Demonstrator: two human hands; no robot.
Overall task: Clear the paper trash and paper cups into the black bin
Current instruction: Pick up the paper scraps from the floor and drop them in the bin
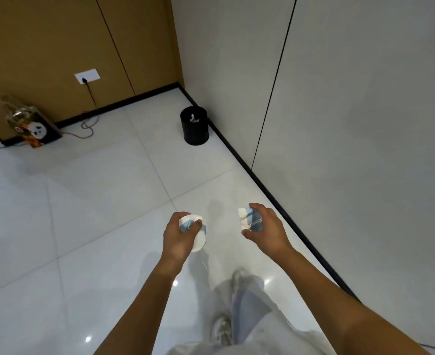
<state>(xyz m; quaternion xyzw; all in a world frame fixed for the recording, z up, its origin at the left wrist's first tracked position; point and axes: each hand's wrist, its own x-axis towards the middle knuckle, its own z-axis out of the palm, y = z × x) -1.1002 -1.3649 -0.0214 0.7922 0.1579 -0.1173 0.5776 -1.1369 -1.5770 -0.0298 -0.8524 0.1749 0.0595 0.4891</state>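
1. My left hand [179,233] is wrapped around a crumpled blue-and-white paper cup [197,235], thumb curled over its upper rim. The cup's long axis lies roughly along my forearm, wide end toward me.
2. My right hand [265,226] grips a second crushed cup [251,220], fingers over the top and thumb under it. This cup is flattened; its axis cannot be read with confidence.
3. Both hands are held out in front of me above the white floor [96,188], well apart from each other.
4. The black bin [194,130] stands upright on the floor, tucked against the base of the grey wall [339,98] near the room's corner. Something pale shows inside its mouth; I cannot tell what it is.
5. Key relation: the bin lies straight ahead and well away from both hands, falling between them in line, slightly closer to the left hand's track. Neither hand is over the opening.
6. Judgement: I need to close the gap first, then bring each cup above the mouth before letting go. Releasing from here would likely miss.
7. Risk: the bin's mouth is narrow, so dropping both at once could bounce one off the rim.
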